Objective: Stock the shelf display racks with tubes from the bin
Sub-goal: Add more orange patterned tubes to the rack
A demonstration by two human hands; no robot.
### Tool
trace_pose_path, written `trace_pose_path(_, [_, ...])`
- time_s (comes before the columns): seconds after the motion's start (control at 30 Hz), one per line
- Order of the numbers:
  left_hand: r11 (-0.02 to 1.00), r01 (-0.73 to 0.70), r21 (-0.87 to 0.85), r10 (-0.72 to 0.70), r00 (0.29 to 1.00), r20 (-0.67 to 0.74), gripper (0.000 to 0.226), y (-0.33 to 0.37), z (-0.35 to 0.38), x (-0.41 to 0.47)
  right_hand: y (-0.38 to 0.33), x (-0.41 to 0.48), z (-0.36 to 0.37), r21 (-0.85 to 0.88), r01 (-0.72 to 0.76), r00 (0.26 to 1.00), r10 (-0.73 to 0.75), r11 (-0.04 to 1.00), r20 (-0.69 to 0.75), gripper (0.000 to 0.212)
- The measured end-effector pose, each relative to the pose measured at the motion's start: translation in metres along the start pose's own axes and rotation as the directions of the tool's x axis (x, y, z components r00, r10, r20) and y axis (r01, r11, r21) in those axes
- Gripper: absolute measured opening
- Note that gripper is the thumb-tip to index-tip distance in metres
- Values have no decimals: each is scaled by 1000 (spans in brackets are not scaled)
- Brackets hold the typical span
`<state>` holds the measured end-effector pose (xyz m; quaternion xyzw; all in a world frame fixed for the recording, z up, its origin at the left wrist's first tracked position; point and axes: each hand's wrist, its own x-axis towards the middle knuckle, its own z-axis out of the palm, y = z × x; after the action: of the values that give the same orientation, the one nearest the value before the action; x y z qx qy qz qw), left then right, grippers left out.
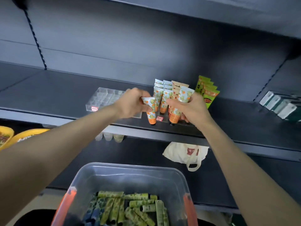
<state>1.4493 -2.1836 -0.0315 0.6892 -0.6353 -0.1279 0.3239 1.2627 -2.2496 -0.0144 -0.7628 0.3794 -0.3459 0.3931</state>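
Pinches one tube (pixel 151 111) in left hand (pixel 132 103) mid-frame, clutches spare tubes (pixel 184 95), perhaps three, in right hand (pixel 193 110); needs slotting cap-down into rack (pixel 160 119).

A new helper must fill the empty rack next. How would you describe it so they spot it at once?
Find the dark shelf above the clear bin. On it, left of the full rack of orange-patterned tubes, sits a clear plastic rack. Unlike its neighbours, its visible compartments hold nothing.
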Motion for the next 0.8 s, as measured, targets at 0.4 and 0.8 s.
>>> trace_pose_path(0.4, [993, -62, 97, 53, 995, 88, 17, -1, -9, 61, -7, 78, -8, -391, 115, 990, -73, 913, 122, 20])
trace_pose_path(0.8, [984, -119, 130, 95, 980, 175, 21, -3, 1, 82, -2, 98, 7, -585, 216, 961, -65, 781, 267, 15])
